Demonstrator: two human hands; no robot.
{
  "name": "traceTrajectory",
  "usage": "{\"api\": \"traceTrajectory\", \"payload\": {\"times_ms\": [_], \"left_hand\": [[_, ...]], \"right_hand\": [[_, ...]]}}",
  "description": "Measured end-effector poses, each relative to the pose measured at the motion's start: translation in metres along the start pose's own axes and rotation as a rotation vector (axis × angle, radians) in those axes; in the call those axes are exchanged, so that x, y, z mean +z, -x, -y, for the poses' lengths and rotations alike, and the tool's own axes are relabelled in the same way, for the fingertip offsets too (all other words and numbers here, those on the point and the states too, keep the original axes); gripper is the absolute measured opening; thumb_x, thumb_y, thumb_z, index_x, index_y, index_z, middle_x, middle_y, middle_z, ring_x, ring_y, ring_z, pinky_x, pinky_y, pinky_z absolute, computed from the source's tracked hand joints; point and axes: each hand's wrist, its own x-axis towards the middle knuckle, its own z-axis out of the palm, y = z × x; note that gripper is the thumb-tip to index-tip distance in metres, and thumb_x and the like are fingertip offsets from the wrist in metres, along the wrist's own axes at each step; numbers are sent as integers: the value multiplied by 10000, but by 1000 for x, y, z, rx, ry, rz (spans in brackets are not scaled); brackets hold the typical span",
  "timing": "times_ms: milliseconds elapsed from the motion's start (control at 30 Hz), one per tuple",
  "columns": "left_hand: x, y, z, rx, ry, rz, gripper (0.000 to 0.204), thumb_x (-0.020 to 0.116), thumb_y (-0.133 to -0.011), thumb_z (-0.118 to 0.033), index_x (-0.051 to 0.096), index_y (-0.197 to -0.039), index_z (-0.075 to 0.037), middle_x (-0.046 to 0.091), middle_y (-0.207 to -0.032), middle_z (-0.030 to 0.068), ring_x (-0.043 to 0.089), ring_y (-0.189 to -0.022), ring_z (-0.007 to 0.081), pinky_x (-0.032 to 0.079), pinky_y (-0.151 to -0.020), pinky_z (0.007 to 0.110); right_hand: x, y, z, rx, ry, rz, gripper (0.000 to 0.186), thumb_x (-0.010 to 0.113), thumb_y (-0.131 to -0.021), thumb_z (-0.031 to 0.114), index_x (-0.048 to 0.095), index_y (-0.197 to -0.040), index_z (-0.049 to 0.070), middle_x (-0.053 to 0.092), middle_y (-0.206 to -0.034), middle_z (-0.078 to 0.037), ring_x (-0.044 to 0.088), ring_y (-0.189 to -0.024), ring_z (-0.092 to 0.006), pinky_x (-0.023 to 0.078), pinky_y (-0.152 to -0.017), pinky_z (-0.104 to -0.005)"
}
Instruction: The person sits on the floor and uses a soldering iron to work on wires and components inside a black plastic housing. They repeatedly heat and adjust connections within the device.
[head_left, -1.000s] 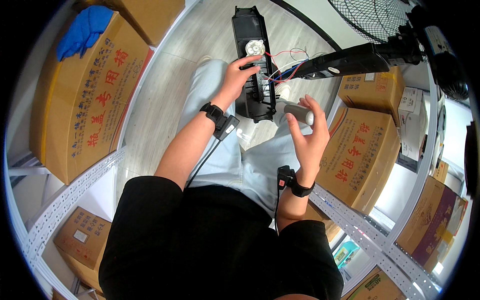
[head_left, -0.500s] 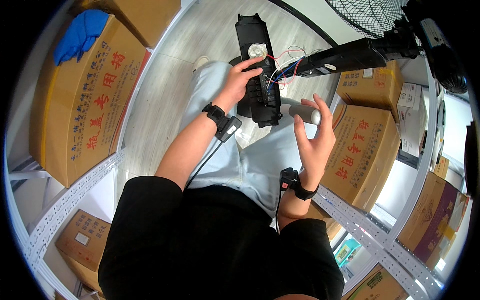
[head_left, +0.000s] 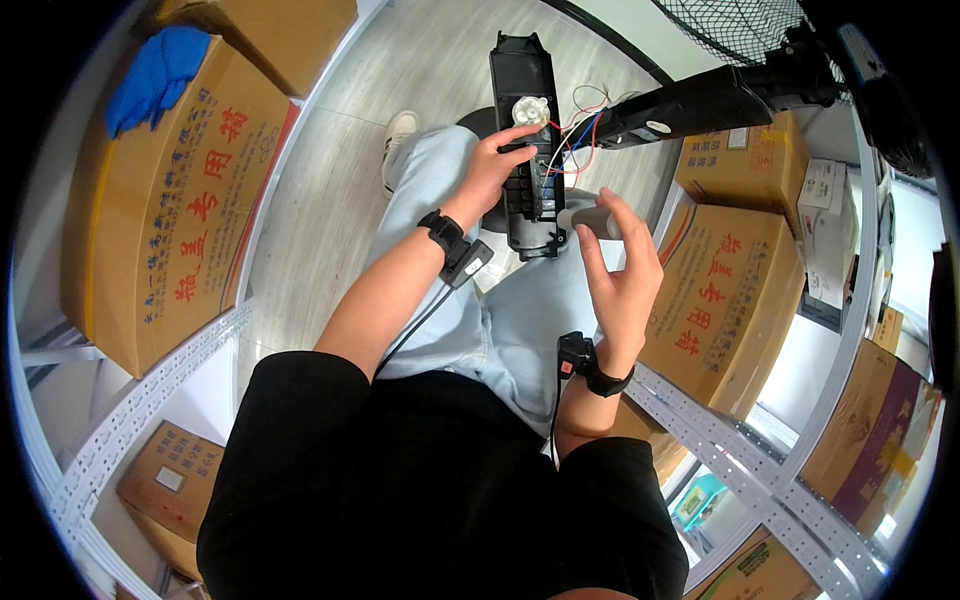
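A long black plastic fan panel (head_left: 538, 232), open on its inner side, is held upright above my knees. A clear round part (head_left: 531, 112) sits in its upper half, with a row of black switches below. My left hand (head_left: 490, 172) grips the panel's left side, two fingers reaching across it under the round part. Between the thumb and fingers of my right hand (head_left: 622, 255) is a grey cylindrical tool (head_left: 595, 222). Its pale end lies at the panel's lower right edge; whether they touch I cannot tell. Red, white and blue wires (head_left: 578, 140) link the panel to a black fan column (head_left: 690, 112).
A fan's mesh guard (head_left: 735, 35) is at the upper right. Shelves with cardboard boxes (head_left: 170, 215) flank me left and right, a blue cloth (head_left: 158, 80) on one box. Cables run from the black wrist devices (head_left: 455, 250) on both arms.
The panel and my left hand have shifted slightly right. My right hand has brought the grey tool left and turned it, so its pale end is now against or beside the panel's edge.
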Motion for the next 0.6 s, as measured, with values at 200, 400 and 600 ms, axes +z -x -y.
{"api": "traceTrajectory", "payload": {"times_ms": [200,400,600], "left_hand": [[0,-1,-1,-38,48,-16,385,686,-850,-8,649,-1233,-17,664,-1161,75,616,-1042,146,476,-939,291],[1,-1,-3,-47,67,-12,386,677,-850,7,642,-1235,-1,659,-1175,85,622,-1046,154,489,-934,293],[-1,0,-3,-69,106,26,418,637,-844,28,626,-1261,0,645,-1214,102,625,-1066,164,500,-939,299]], "right_hand": [[-1,3,-3,28,-27,-5,453,693,-802,-9,605,-1238,78,656,-1172,-131,652,-1046,-290,516,-883,-356],[-3,3,-2,38,-35,-1,441,687,-809,-11,606,-1234,76,655,-1177,-131,653,-1052,-293,514,-889,-354],[-3,3,-3,25,-24,-20,438,688,-812,-11,606,-1233,72,658,-1169,-133,657,-1041,-293,517,-880,-354]]}}
